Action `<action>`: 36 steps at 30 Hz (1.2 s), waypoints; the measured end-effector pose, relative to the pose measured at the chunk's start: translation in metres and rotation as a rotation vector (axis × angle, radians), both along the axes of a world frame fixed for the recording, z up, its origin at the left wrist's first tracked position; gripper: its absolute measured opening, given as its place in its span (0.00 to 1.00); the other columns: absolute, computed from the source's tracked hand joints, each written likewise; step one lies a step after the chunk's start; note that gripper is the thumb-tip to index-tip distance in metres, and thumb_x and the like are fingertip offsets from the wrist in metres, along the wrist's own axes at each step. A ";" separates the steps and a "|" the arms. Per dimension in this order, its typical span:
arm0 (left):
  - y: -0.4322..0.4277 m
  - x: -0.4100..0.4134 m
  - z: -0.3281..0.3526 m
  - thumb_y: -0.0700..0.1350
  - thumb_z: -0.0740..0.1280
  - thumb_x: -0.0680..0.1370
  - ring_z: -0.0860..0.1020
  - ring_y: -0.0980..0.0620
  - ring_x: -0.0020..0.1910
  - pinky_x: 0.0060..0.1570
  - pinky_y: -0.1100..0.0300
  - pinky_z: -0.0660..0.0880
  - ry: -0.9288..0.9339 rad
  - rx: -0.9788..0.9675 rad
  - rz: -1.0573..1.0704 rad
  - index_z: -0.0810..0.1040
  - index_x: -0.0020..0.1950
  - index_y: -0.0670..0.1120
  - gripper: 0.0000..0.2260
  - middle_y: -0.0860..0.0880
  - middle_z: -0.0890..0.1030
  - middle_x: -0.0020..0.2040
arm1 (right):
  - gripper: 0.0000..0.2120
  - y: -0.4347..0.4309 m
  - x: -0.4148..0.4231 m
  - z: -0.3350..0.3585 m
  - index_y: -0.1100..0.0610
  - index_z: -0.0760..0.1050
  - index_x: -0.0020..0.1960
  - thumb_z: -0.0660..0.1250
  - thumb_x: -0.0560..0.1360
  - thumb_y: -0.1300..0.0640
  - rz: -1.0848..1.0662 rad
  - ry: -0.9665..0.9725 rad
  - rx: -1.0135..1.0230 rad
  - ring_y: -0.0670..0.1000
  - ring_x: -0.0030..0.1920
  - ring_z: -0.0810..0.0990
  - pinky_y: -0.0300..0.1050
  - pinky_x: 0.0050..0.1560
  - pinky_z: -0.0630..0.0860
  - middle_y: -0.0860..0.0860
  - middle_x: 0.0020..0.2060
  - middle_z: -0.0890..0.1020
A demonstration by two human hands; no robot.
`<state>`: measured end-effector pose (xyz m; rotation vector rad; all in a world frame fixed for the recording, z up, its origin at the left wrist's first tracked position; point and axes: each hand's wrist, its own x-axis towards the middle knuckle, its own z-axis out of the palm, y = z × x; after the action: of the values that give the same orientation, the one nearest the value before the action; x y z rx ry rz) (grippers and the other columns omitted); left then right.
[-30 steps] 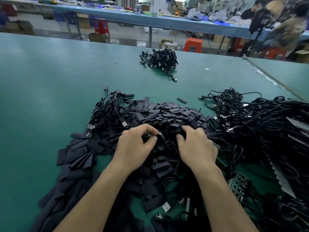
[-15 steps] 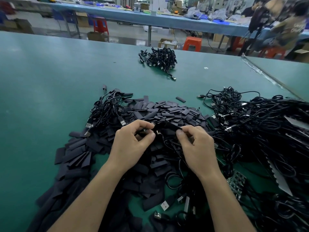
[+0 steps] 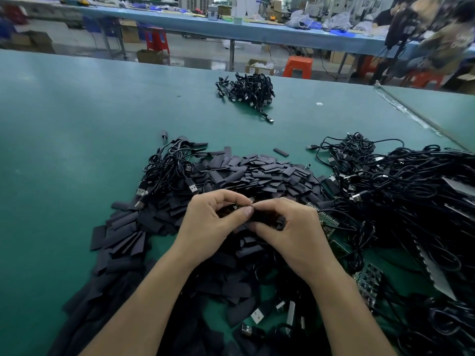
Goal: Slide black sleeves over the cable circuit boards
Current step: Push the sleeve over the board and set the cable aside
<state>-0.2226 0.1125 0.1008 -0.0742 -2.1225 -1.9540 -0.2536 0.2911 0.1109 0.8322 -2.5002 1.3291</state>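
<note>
A heap of flat black sleeves [image 3: 257,173] covers the green table [image 3: 64,150] in front of me. My left hand [image 3: 213,224] pinches a small cable circuit board [image 3: 241,205] between thumb and fingers. My right hand [image 3: 290,227] meets it fingertip to fingertip and holds a black sleeve [image 3: 267,222] just under the board. Whether the sleeve is on the board is hidden by my fingers. The board's cable drops out of sight among the sleeves below.
A big tangle of black USB cables [image 3: 401,191] fills the right side, with bare green circuit boards [image 3: 326,219] at its edge. A smaller cable bundle [image 3: 169,168] lies left of the sleeves. Another cable pile [image 3: 246,91] sits far back. A person sits at the far right.
Both hands have lifted off the heap and come together. The right hand moved left toward the left hand, bringing a sleeve up to the board.
</note>
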 end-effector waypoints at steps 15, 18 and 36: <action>0.000 0.001 0.002 0.37 0.75 0.75 0.80 0.54 0.35 0.35 0.65 0.77 -0.042 0.006 -0.026 0.85 0.48 0.45 0.05 0.45 0.86 0.41 | 0.13 -0.003 0.001 0.001 0.52 0.85 0.54 0.79 0.69 0.57 -0.044 0.094 -0.043 0.39 0.48 0.82 0.30 0.51 0.75 0.42 0.45 0.84; -0.001 0.001 0.001 0.37 0.75 0.74 0.82 0.55 0.36 0.37 0.64 0.77 -0.033 0.010 -0.039 0.86 0.47 0.46 0.05 0.47 0.86 0.42 | 0.13 -0.003 0.001 0.001 0.53 0.86 0.52 0.79 0.68 0.59 -0.035 0.057 -0.080 0.38 0.46 0.82 0.27 0.49 0.73 0.41 0.44 0.84; -0.010 0.006 0.004 0.34 0.68 0.79 0.78 0.62 0.31 0.31 0.72 0.71 -0.045 0.015 -0.074 0.82 0.50 0.46 0.08 0.50 0.86 0.41 | 0.11 0.005 -0.003 0.002 0.43 0.84 0.45 0.78 0.64 0.51 -0.025 -0.314 -0.343 0.43 0.41 0.85 0.35 0.43 0.79 0.42 0.39 0.87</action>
<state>-0.2167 0.1024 0.1046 -0.1084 -2.1621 -2.0307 -0.2568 0.2958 0.1133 0.5507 -2.3740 1.9359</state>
